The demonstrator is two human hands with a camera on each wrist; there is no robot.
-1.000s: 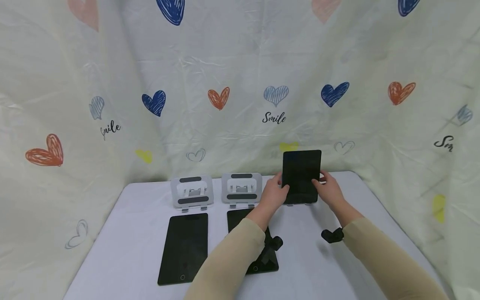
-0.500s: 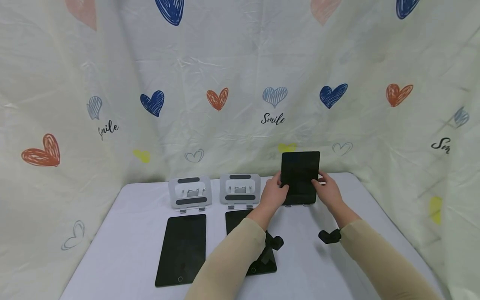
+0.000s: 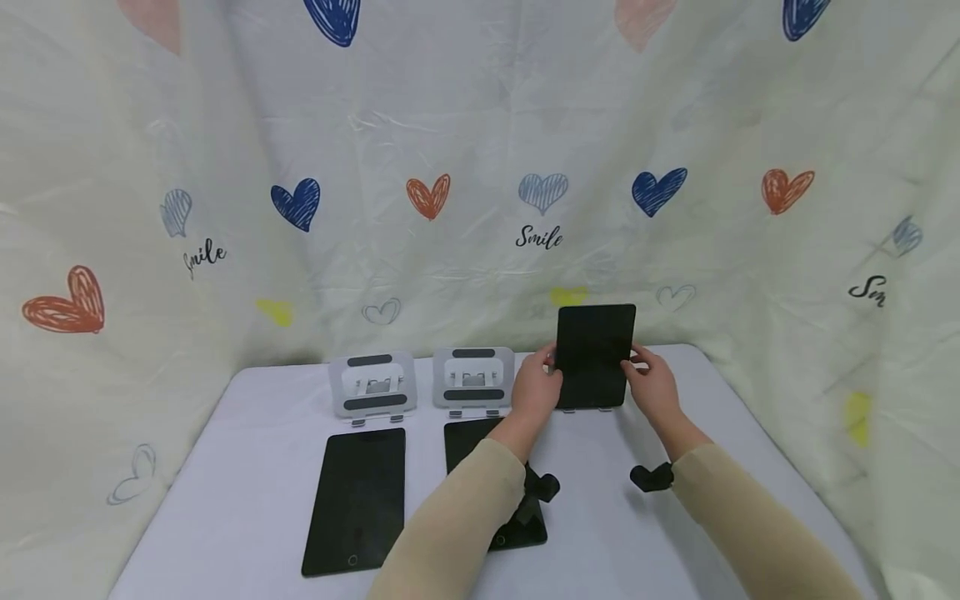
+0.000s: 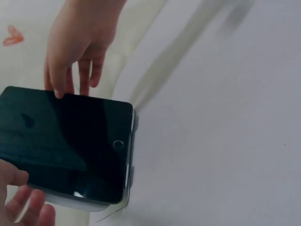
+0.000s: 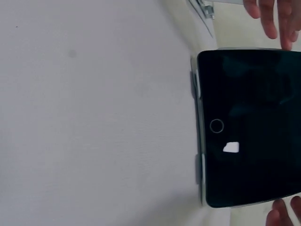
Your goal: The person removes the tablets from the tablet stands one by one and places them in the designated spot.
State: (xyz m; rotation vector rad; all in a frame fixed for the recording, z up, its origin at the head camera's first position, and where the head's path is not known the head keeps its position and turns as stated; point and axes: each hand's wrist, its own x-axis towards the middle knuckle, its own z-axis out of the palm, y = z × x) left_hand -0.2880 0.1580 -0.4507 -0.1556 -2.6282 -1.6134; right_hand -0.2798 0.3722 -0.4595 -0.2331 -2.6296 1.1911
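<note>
A black tablet stands upright on a silver stand at the back right of the table. My left hand is at its left edge and my right hand at its right edge. In the left wrist view the right hand's fingers are straight, with their tips on the tablet's edge. The left hand's fingers lie loosely beside the other edge. In the right wrist view the right fingertips sit just off the tablet.
Two empty silver stands stand to the left. In front of them two black tablets lie flat on the white table, the right one partly under my left sleeve. A heart-printed cloth hangs behind and beside the table.
Both hands have loosened on the upright tablet. The left thumb has come off the screen and moved to the edge. The tablet stays on its stand.
</note>
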